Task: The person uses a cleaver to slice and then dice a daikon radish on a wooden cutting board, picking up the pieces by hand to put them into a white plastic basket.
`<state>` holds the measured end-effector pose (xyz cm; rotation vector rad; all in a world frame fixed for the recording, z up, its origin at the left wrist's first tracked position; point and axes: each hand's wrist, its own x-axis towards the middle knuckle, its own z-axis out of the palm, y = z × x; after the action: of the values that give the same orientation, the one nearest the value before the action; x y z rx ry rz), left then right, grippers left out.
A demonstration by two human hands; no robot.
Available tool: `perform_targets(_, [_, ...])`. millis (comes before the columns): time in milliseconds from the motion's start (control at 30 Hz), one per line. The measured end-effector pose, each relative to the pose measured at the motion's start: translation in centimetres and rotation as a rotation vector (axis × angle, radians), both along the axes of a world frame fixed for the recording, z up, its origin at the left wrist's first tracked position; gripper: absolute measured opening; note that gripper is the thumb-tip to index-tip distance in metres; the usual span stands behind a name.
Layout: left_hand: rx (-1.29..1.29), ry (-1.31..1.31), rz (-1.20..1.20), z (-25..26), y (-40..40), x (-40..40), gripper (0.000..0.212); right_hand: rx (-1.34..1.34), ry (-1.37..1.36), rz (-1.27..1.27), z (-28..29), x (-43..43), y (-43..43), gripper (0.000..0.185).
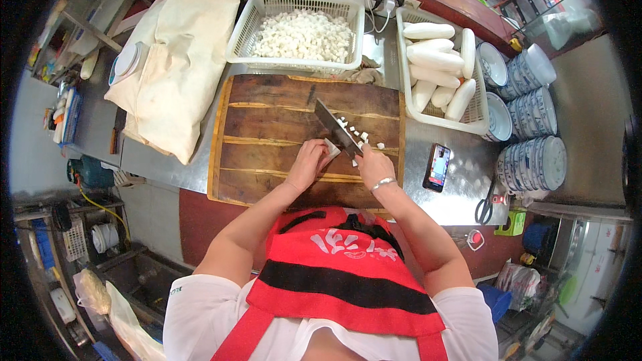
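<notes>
My right hand (375, 165) grips the handle of a cleaver (335, 124), whose blade stands on edge over a wooden cutting board (266, 155). Just left of the blade, my left hand (307, 161) holds a piece of white radish (331, 148), its far end showing past the fingers. Small white radish cubes (364, 136) lie scattered on the board along the right side of the blade. Beyond the board, a white plastic basket (296, 65) holds a heap of similar cubes (303, 35).
At the back right, a basket (446, 121) holds several whole peeled white radishes (435, 58). Stacked patterned bowls (531, 113) stand farther right. A phone (437, 167) and black-handled scissors (484, 208) lie right of the board. A cream cloth sack (185, 55) lies at the left.
</notes>
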<state>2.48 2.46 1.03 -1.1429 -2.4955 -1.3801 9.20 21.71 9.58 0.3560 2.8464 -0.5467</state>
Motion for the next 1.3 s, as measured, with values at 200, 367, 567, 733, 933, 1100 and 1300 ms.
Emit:
perform_targets(200, [0.012,0.008,0.025,-0.9,-0.1,0.0,0.028,0.064,-0.045,0.097,2.3,1.4,-1.1,0.022])
perform_targets(367, [-0.011,0.005,0.008,-0.8,0.1,0.3,0.031,0.04,-0.031,0.017,-1.4,0.5,-1.6,0.024])
perform_targets(567, [-0.002,-0.031,0.056,-0.6,-0.8,1.0,0.027,0.034,-0.018,0.054,2.3,0.8,-1.0,0.022])
perform_targets(733, [0.0,-0.035,0.062,-1.3,-0.5,1.0,0.027,0.082,-0.075,0.105,-0.1,1.5,-2.1,0.02])
perform_targets(933, [-0.011,-0.023,0.091,-1.0,-0.7,1.1,0.028,-0.01,0.06,0.051,-1.0,0.5,-1.4,0.023])
perform_targets(1100, [-0.03,-0.038,0.082,-1.3,-1.6,1.7,0.028,0.035,-0.053,0.122,3.0,2.0,-1.9,0.019])
perform_targets(1300, [-0.017,-0.052,0.086,-0.8,-1.2,1.6,0.027,0.011,-0.071,0.094,-1.0,1.1,-3.2,0.017])
